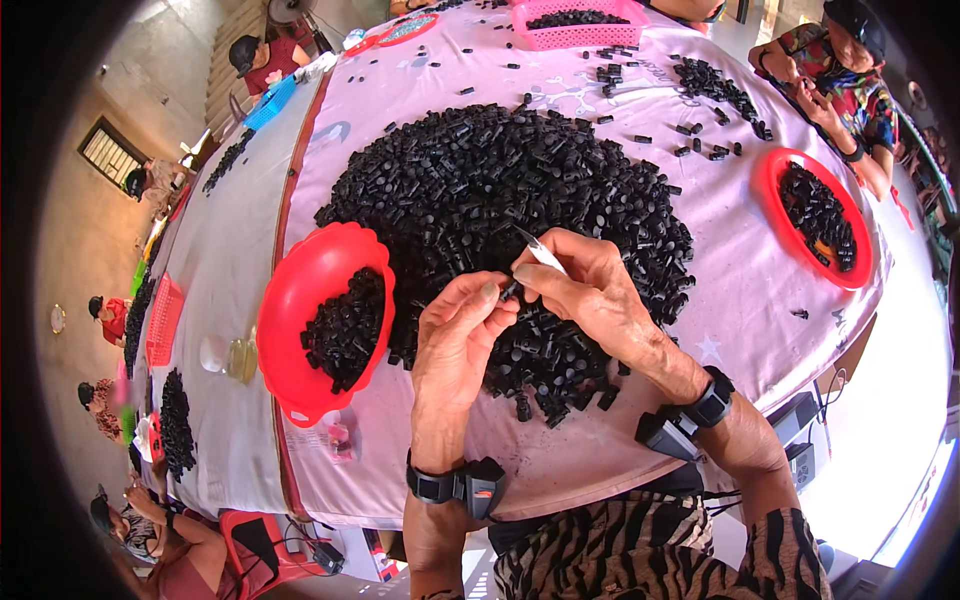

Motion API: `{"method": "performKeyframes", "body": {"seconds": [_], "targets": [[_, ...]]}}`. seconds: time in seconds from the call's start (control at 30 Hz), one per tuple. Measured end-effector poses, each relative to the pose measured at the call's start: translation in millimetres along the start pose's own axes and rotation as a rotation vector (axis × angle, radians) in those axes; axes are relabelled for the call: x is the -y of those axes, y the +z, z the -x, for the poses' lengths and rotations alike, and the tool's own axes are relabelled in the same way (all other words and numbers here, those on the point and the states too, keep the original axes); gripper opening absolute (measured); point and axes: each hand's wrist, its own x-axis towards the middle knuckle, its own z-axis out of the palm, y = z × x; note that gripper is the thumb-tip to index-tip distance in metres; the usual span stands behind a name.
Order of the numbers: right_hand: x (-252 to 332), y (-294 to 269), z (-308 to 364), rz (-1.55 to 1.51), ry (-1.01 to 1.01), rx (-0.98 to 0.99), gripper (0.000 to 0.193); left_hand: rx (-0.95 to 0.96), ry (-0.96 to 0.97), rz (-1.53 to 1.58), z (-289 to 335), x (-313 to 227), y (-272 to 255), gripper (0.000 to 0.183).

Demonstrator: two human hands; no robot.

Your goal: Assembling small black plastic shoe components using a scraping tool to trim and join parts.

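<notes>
My left hand (450,345) is closed, pinching a small black cylindrical piece (509,291) between thumb and fingers; part of the piece is hidden. My right hand (597,292) meets it at the fingertips and grips a slim white-handled tool (545,256) with a thin dark tip pointing up and away. What kind of tool it is, I cannot tell. Beneath and beyond both hands spreads a large heap of black cylindrical pieces (500,180). Left of my left hand, a red scalloped basin (283,300) tilts slightly and holds more such pieces.
A red oval tray (768,180) of black pieces lies at the right, near another person (835,90). At the far edge stands a pink basket (580,38). A clear jar (241,360) sits left of the basin. Several people work along the left side.
</notes>
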Motion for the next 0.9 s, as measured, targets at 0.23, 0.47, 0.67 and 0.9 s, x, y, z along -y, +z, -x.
{"method": "performKeyframes", "body": {"seconds": [0.23,0.47,0.67,0.9], "targets": [[3,1,2,0.017,-0.035,0.002,0.01,-0.012,0.021,0.028,1,1,-1,0.015],[0,1,1,0.135,-0.051,-0.026,0.011,-0.031,0.032,0.046,3,1,3,0.014],[-3,3,1,0.177,-0.103,-0.021,0.009,-0.048,0.045,0.056,3,3,1,0.012],[-8,5,0,0.172,-0.131,-0.044,0.01,-0.062,0.037,0.063,2,5,-1,0.012]]}}
